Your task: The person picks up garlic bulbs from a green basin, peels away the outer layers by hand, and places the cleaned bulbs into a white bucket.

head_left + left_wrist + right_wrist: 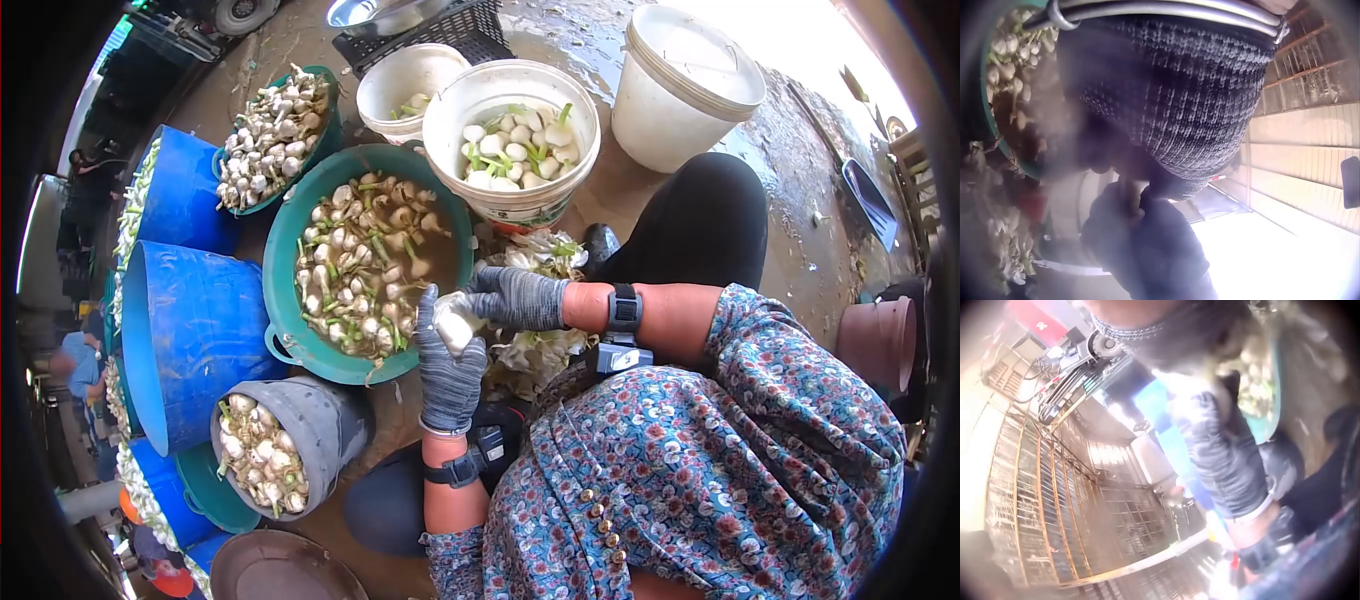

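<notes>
A white garlic bulb is held between the two gloved hands, in front of the green tub's near edge. My left hand, in a grey knit glove, grips the bulb from below. My right hand, gloved alike, has its fingers curled at the bulb's upper side. In the left wrist view the left glove fills the top and hides the bulb. The right wrist view is blurred, with the left glove in its middle. Garlic bulbs float in the tub's brown water.
A white bucket of peeled garlic stands beyond the hands, next to a lidded white bucket. Blue tubs and a grey bucket of garlic are at the left. Peeled skins lie under the right hand.
</notes>
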Demonstrator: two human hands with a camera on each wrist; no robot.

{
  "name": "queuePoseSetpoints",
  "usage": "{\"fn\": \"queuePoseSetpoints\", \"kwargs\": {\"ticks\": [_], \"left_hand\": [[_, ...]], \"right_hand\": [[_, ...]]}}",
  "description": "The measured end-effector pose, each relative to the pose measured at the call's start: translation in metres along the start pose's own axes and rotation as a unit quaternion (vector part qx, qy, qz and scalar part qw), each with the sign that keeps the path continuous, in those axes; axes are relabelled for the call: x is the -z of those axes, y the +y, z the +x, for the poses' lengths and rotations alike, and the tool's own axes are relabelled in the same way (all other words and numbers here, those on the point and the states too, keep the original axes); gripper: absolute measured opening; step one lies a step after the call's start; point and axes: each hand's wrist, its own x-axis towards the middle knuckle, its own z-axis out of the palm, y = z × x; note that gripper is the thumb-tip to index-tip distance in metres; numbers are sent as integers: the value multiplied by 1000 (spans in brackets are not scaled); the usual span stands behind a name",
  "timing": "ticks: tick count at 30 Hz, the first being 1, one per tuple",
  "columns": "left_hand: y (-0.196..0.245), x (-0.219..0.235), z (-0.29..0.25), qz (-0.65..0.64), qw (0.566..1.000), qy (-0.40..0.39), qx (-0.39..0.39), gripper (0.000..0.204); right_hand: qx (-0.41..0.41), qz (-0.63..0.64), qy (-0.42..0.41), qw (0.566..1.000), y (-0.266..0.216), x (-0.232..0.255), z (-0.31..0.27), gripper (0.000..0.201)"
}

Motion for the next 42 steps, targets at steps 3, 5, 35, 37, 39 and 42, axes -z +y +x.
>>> {"fn": "queuePoseSetpoints", "kwargs": {"ticks": [3, 5, 35, 37, 39, 42], "left_hand": [[-4, 1, 0, -64, 998, 7, 25, 71], [-9, 1, 1, -108, 991, 1, 83, 67], [-24, -2, 37, -357, 883, 260, 161, 22], [-20, 4, 46, -340, 856, 345, 183, 17], [-31, 23, 48, -363, 810, 421, 185, 15], [-31, 21, 30, -225, 897, 350, 147, 15]], "right_hand": [[2, -62, -63, 996, -11, 6, -7, 27], [237, -166, 32, 957, -8, 3, -9, 20], [18, -144, -198, 969, 6, 14, 2, 46], [105, -227, -156, 956, -14, 21, -8, 37], [108, -281, -98, 948, -15, 23, -9, 32], [60, -326, -104, 938, -22, 27, -7, 35]]}}
